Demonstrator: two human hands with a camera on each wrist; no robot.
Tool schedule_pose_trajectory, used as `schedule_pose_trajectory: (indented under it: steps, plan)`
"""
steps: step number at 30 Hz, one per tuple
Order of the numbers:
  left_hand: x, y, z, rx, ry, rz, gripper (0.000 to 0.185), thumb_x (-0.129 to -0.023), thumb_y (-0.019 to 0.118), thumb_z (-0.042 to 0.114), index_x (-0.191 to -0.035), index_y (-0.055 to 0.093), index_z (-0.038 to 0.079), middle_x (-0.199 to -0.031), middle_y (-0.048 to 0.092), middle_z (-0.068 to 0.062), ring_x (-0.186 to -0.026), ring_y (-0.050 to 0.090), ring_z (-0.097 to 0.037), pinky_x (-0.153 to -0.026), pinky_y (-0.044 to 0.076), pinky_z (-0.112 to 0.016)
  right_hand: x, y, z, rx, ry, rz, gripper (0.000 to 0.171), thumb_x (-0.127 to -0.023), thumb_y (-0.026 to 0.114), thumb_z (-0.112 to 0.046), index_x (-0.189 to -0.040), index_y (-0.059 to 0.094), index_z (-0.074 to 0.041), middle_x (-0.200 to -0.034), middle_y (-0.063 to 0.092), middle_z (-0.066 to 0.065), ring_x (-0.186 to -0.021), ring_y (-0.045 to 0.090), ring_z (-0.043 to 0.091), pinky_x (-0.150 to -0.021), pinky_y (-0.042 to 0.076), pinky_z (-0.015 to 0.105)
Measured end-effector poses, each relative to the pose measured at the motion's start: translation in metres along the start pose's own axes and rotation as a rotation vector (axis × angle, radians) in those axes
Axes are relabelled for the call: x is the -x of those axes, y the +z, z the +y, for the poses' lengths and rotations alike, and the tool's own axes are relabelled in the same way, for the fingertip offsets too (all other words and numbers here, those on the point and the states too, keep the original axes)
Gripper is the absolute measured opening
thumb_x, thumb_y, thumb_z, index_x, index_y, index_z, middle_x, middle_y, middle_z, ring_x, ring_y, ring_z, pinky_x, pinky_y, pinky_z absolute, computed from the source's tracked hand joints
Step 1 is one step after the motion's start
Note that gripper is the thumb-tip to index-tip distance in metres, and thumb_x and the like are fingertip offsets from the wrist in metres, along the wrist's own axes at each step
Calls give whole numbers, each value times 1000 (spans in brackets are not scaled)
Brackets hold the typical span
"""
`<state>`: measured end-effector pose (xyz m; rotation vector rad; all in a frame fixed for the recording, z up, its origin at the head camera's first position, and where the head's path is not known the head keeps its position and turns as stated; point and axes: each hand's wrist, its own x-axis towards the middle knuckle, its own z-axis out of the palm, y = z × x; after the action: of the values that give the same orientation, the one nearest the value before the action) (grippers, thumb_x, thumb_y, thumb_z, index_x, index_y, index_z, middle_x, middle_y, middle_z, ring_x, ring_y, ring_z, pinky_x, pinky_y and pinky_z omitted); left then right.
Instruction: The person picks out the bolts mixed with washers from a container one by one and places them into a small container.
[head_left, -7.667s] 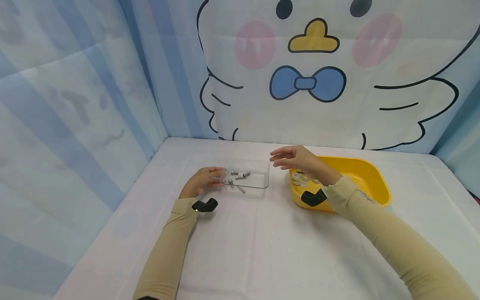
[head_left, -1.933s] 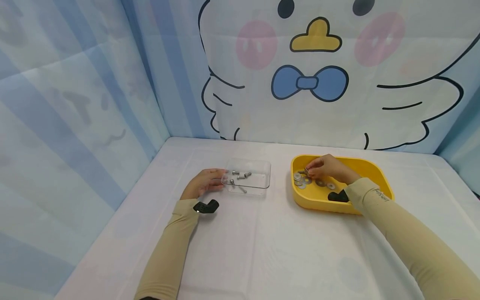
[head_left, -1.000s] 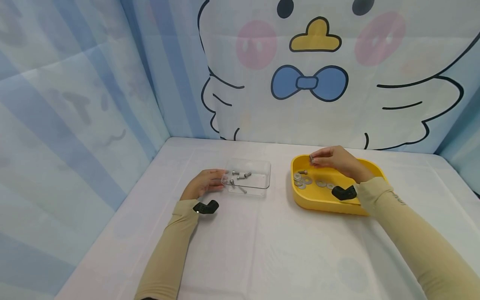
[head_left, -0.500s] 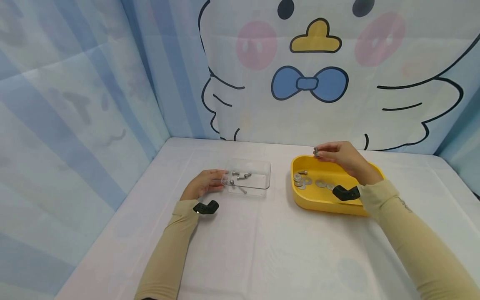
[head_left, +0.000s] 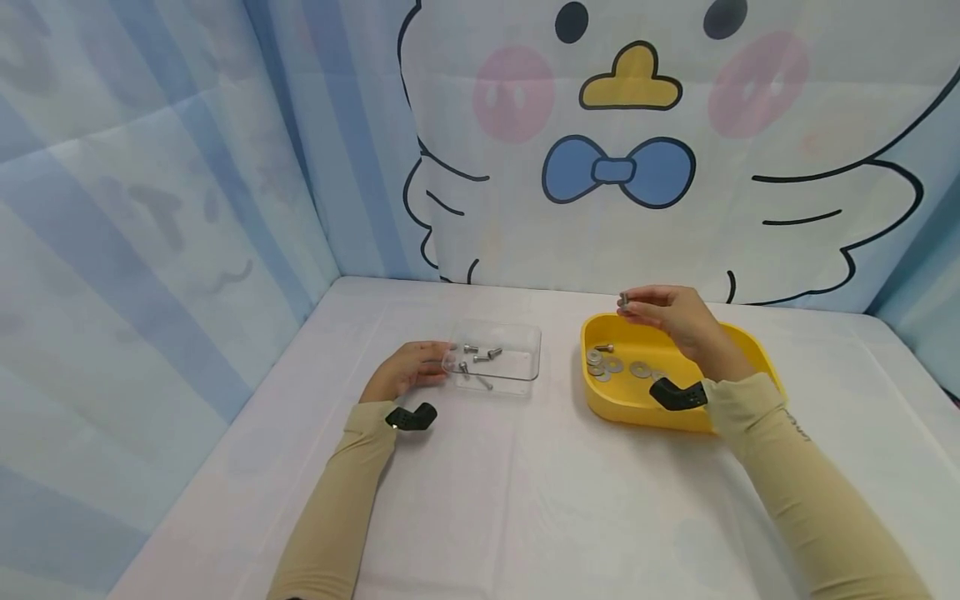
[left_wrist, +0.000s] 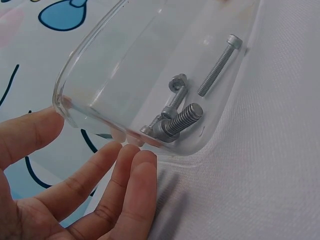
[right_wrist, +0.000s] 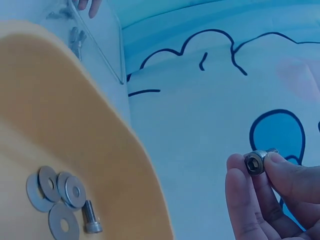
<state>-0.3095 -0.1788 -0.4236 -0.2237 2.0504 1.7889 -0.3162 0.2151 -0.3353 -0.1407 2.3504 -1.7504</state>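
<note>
The right hand (head_left: pixel 671 317) hangs above the far left corner of the yellow tray (head_left: pixel 750 350), its fingers (right_wrist: pixel 250 200) pinching a small socket-head bolt (right_wrist: pixel 256 162) by the head end, so the bolt is up in the air and clear of the tray. Judging from this, the step in hand looks like carrying a picked bolt across from the tray. The left hand (head_left: pixel 405 367) rests on the worktop (head_left: pixel 525 500) at the near left end of the clear plastic box (head_left: pixel 517 350), its fingers (left_wrist: pixel 125 185) straight and relaxed against the box's rounded wall, steadying it without curling round it. The next move seems to call for a sideways carry to the left over the gap between tray and box, then a release low over the box's open top so the bolt does not bounce out. One more bolt (right_wrist: pixel 90 217) lies in the tray beside several washers (right_wrist: pixel 55 187). Hard to make out: the pinched bolt's shank is hidden behind the fingertips, the bolts (left_wrist: pixel 175 120) in the box overlap so their count is uncertain, and the right forearm covers part of the tray's floor.
</note>
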Motion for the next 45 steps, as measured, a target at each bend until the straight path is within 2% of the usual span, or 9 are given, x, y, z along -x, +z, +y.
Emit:
schedule_pose_trajectory:
  steps: [4,11,18,26,30,34,37,41,45]
  plan:
    - [0,0,-1,-3,-2,-3,44,-97,51,17,-139,45,3,-116,53,-6,-83,59,-9,-76,54,-21,1,6,-3,-60,-34,-16,34,-93,59,-17,-122,56,0,-91,66,-17,-90,66,0,-85,51,15]
    - [-1,-1,-2,7,2,-8,44,-97,51,17,-139,45,2,-115,53,-7,-81,60,-9,-76,54,-21,1,20,-11,-58,-66,-35,44,-93,59,-17,-129,49,7,-92,66,-17,-90,65,0,-82,51,12]
    - [2,0,0,-2,0,-8,44,-98,50,16,-139,44,3,-116,52,-6,-81,59,-8,-80,54,-23,-3,33,-18,-127,-83,-46,26,-92,59,-12,-116,59,-2,-92,67,-14,-87,66,1,-86,52,19]
    - [1,-1,1,-5,9,-13,44,-97,50,15,-139,43,2,-110,53,-3,-79,59,-7,-78,54,-21,-8,45,-22,-55,-88,-50,37,-93,58,-14,-125,53,6,-96,67,-10,-91,66,3,-92,51,24]
    - [2,-1,1,0,17,-16,44,-98,49,13,-139,43,1,-109,52,-3,-79,59,-6,-76,53,-20,-11,51,-24,-53,-100,-64,39,-94,57,-13,-125,52,8,-97,68,-8,-89,66,4,-89,52,22]
    - [4,0,2,2,29,-22,44,-97,49,11,-139,42,-2,-108,53,-2,-80,58,-5,-78,53,-21,-14,57,-24,-62,-94,-68,37,-94,57,-13,-125,53,8,-96,67,-8,-89,66,3,-90,52,22]
    - [3,0,3,0,31,-21,45,-97,50,12,-139,43,-2,-108,52,-3,-78,57,-4,-75,53,-19,-15,60,-23,-67,-83,-69,35,-93,57,-12,-123,54,6,-96,67,-9,-90,65,4,-94,51,27]
    - [2,1,6,-4,32,-14,45,-97,52,15,-139,43,1,-117,51,-8,-76,57,-4,-69,52,-16,-17,64,-23,-71,-79,-72,33,-93,57,-10,-123,55,5,-98,67,-7,-90,66,4,-95,50,29]
    - [-1,1,8,-22,41,-6,45,-97,52,16,-139,44,3,-135,46,-13,-85,56,-7,-75,53,-18,-18,67,-24,-74,-79,-76,34,-93,57,-10,-123,55,5,-105,67,1,-94,66,10,-92,52,26]
